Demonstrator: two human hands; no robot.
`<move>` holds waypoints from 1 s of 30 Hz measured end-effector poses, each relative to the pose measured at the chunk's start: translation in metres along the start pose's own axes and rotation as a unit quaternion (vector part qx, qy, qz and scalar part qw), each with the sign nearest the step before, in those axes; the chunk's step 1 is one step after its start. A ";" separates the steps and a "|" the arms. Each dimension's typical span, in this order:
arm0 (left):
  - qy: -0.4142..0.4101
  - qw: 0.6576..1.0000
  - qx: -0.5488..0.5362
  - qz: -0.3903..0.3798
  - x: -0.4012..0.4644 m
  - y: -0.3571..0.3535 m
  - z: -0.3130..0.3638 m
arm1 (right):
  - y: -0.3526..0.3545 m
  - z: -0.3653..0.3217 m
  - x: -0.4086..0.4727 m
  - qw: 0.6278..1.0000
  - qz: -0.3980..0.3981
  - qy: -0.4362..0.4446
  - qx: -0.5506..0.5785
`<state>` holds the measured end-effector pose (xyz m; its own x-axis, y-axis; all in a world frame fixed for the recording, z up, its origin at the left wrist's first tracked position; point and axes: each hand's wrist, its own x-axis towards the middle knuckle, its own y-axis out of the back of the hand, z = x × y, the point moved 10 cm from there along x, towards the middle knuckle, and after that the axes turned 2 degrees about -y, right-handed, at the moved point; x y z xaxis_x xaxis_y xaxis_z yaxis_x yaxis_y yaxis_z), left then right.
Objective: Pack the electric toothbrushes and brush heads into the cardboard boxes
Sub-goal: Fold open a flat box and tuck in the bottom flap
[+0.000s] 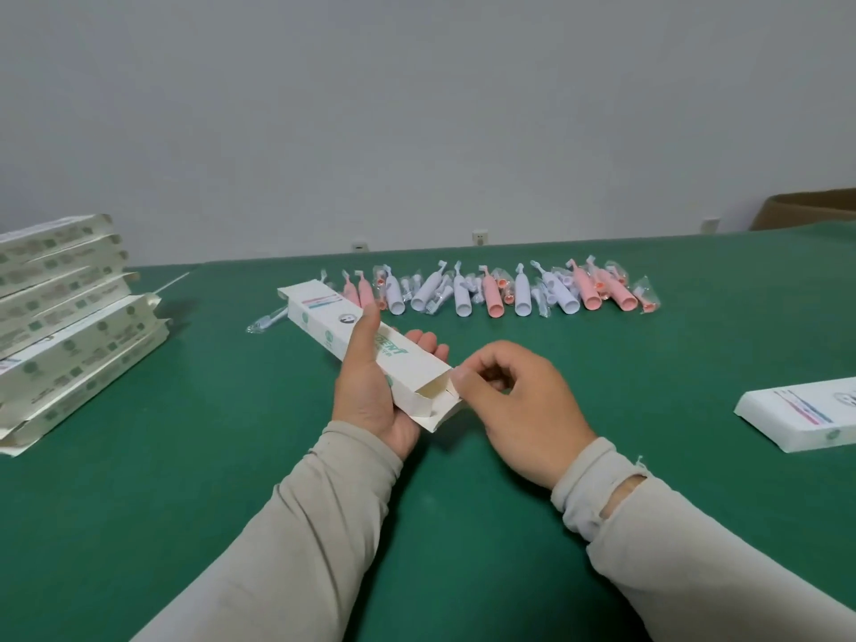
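Cardboard box (pixel 366 352), long and thin, is held above the green table (pixel 222 456) by the left hand (pixel 370 391), whose fingers are curled round it. Its long side runs from far left to near right, and its open end is pointed at the person. What is inside cannot be seen. A flap at that open end is pinched by the right hand (pixel 519 410). Behind the box, pink and white toothbrushes (pixel 486 294) and bagged brush heads are laid in a row. Left of the box, more boxes are stacked (pixel 69 317). Right of it, one closed box (pixel 801 417) is laid flat.
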<state>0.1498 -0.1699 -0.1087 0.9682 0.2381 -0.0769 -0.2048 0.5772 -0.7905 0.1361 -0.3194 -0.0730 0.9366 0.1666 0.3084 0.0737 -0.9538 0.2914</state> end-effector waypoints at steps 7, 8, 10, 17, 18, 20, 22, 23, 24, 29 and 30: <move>0.017 1.000 -0.012 -0.015 0.004 0.002 -0.005 | -0.011 -0.005 -0.007 0.998 -0.035 0.017 0.044; 0.014 1.000 -0.014 -0.013 0.004 0.002 -0.005 | -0.011 -0.004 -0.007 0.998 -0.037 0.015 0.047; 0.012 1.000 -0.013 -0.007 0.004 0.002 -0.005 | -0.011 -0.006 -0.007 0.997 -0.048 0.016 0.057; 0.029 0.999 0.017 0.002 0.000 0.001 -0.011 | -0.008 -0.012 -0.012 0.999 -0.017 0.039 -0.016; 0.026 1.000 0.018 0.003 -0.001 0.000 -0.011 | -0.008 -0.011 -0.012 0.999 -0.010 0.037 -0.017; 0.015 1.000 0.015 0.003 -0.001 -0.001 -0.011 | -0.007 -0.010 -0.011 0.999 -0.003 0.033 -0.028; 0.015 1.000 0.012 0.000 -0.004 -0.004 -0.013 | -0.005 -0.009 -0.010 0.999 0.004 0.032 -0.042; 0.021 1.000 0.013 -0.004 -0.005 -0.005 -0.015 | -0.004 -0.008 -0.009 0.999 0.008 0.032 -0.043; 0.026 0.999 0.016 -0.011 -0.006 -0.008 -0.018 | -0.004 -0.008 -0.009 0.999 0.010 0.031 -0.040; 0.050 0.998 0.022 -0.007 -0.017 -0.018 -0.026 | -0.003 -0.014 -0.009 0.998 -0.001 0.052 -0.036; 0.050 0.998 0.028 -0.003 -0.016 -0.016 -0.025 | -0.003 -0.017 -0.009 0.998 -0.016 0.061 -0.029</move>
<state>0.1416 -0.2024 -0.1099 0.9786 0.1557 -0.1347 -0.2031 0.6214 -0.7567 0.1213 -0.3134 -0.0615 0.8853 0.2288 0.4048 0.0789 -0.9318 0.3542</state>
